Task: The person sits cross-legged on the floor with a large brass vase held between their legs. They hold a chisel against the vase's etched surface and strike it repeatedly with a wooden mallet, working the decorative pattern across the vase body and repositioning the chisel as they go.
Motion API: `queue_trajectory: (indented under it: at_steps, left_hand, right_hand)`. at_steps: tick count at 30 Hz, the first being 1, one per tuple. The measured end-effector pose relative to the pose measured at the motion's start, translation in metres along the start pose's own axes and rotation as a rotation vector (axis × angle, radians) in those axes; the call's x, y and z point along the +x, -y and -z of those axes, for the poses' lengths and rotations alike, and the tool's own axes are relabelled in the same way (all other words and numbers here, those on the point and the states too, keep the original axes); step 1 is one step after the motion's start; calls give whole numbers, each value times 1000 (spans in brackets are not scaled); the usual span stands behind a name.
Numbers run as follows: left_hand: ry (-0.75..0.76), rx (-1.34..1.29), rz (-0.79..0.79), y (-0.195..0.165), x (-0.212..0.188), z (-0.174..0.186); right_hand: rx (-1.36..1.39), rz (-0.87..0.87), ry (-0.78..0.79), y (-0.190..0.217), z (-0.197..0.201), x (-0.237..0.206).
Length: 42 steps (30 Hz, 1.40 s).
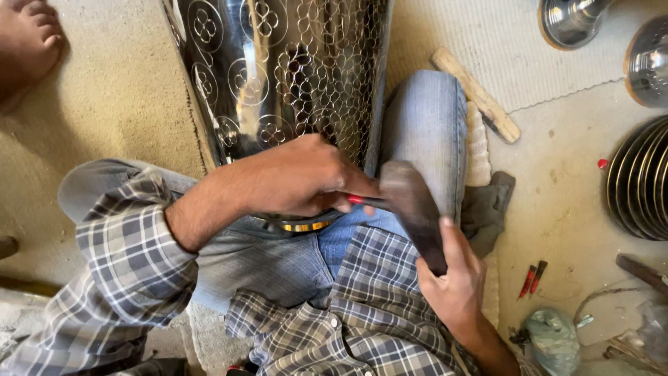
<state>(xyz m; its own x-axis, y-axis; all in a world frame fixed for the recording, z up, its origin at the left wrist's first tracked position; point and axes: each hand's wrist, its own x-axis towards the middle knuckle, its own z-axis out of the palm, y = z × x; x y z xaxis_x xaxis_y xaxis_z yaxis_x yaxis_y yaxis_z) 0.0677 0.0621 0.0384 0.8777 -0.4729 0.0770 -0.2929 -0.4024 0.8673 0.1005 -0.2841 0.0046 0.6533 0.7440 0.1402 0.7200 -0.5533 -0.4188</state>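
- The left hand (299,177) is curled closed around a thin red-tipped punch (365,201), its knuckles resting against the lower part of the vessel (285,69).
- The right hand (452,278) is wrapped tight around the handle of a hammer (412,205), thumb laid along it; the dark head sits at the end of the punch, just right of the left hand.
- The vessel is shiny metal, covered in ring-and-flower marks, and leans across the person's lap between the knees, its brass-coloured rim under the left wrist.
- It lies right against the left hand and just above and left of the right one.
- On the floor to the right: a wooden stick (476,94), two small red tools (532,278) and stacked metal rims (640,181).
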Motion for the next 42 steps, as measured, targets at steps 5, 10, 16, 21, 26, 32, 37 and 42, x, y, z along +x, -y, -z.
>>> queue_trajectory:
  at_steps: [5,10,16,21,26,32,37,42]
  left_hand:
    - [-512,-23,148,-8,-24,-20]
    - [-694,117,142,3,-41,-37]
    - [-613,202,109,19,-44,-42]
    - [-639,242,63,21,-46,-46]
    - [-884,238,150,12,-44,-70]
    - [-1186,277,242,-2,-39,-93]
    - [-1356,164,264,-12,-34,-105]
    - [-1505,210,410,-17,-28,-117]
  right_hand:
    - [493,-134,-74,-11,8,13]
    - [164,-60,-89,-28,28,41]
    - [608,29,-184,-24,49,59]
    - [-193,351,83,-15,66,105]
    - [60,322,202,4,84,144]
    - [-197,453,337,20,94,172]
    - [-238,586,297,47,113,193]
    - [-307,655,380,91,128,219]
